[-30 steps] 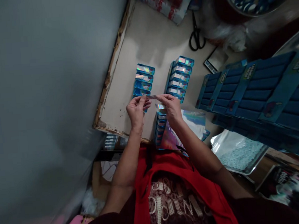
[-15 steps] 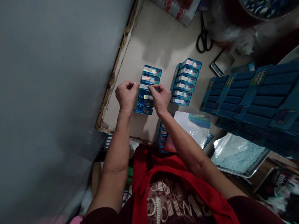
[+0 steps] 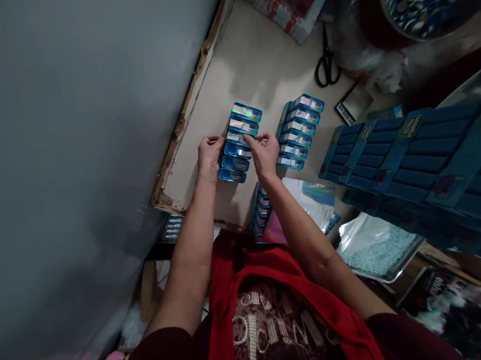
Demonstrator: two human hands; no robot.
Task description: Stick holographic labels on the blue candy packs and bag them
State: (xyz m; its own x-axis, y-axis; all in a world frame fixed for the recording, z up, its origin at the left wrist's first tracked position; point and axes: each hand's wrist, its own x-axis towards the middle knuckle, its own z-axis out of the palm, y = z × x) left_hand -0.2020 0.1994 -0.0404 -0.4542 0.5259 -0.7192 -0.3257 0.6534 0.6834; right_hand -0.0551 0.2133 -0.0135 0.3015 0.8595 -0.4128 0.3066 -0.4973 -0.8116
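Observation:
A row of small blue boxes (image 3: 233,163) lies on the worktable. The two farthest boxes carry shiny holographic sticker strips (image 3: 247,112); the nearest two show bare round blue circles. Another strip (image 3: 236,138) lies across the third box, between my hands. My left hand (image 3: 211,155) is closed at that box's left edge; what its fingertips hold, if anything, is hidden. With thumb and fingers together, my right hand (image 3: 265,151) is at the strip's right end. A further shiny strip (image 3: 244,153) shows below its fingertips, over the fourth box.
A second row of blue boxes (image 3: 297,134) with strips stands right of my hand. Beyond are black scissors (image 3: 327,69), a small scale (image 3: 353,103) and a tub of blue and white pieces (image 3: 422,2). Stacked blue boxes (image 3: 413,155), sticker sheets (image 3: 309,202) and a wall (image 3: 74,132) flank me.
The strip held between both hands has come down onto the third box. My left hand has moved slightly right and back to the box's edge; my right hand has shifted slightly right.

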